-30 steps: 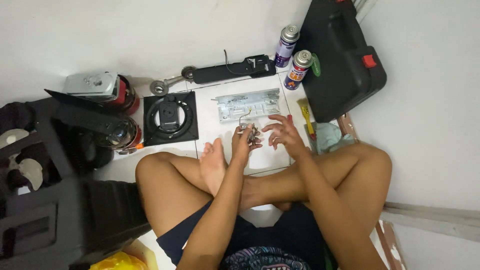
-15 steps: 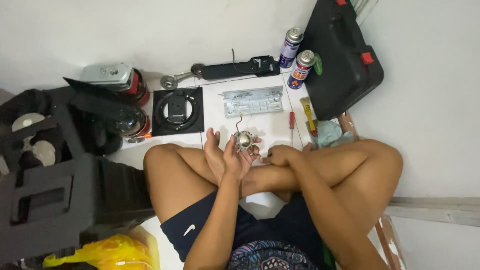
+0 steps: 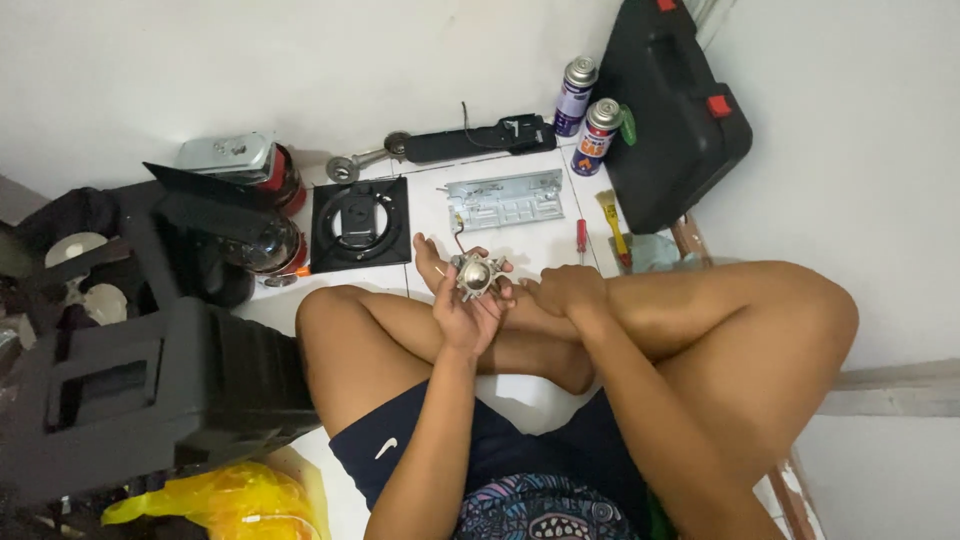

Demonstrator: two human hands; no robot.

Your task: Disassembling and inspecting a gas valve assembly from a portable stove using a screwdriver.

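1. Our left hand [image 3: 468, 312] is raised palm-up over our crossed legs, its grip cupped around a small round metal part [image 3: 474, 273] with lugs round its edge; the fingers curl up behind it, so its underside is hidden from us
2. A thin wire [image 3: 459, 238] rises from the part toward the floor beyond; where it joins the part is too small to make out
3. Our right hand [image 3: 562, 291] lies just beside the part, knuckles up, fingers curled in a loose fist against our shin; we cannot tell whether that grip holds anything, since the palm faces away
4. On the white tiled floor [image 3: 530, 240] ahead: a flat grey metal plate [image 3: 505, 199], a black square panel with a round ring [image 3: 359, 224], and a long black piece [image 3: 478, 140] against the wall
5. A red-handled screwdriver [image 3: 581, 238] and a yellow-handled brush [image 3: 613, 226] lie near our right knee; the brush's lower end is partly hidden by a pale cloth
6. Two spray cans [image 3: 588, 116] stand upright beside a black tool case [image 3: 674, 108], whose top is cut off by the frame edge
7. At left, a dark bulky housing [image 3: 140, 380] is too shadowed for detail; a yellow plastic bag [image 3: 225, 497] is cut off at the bottom edge
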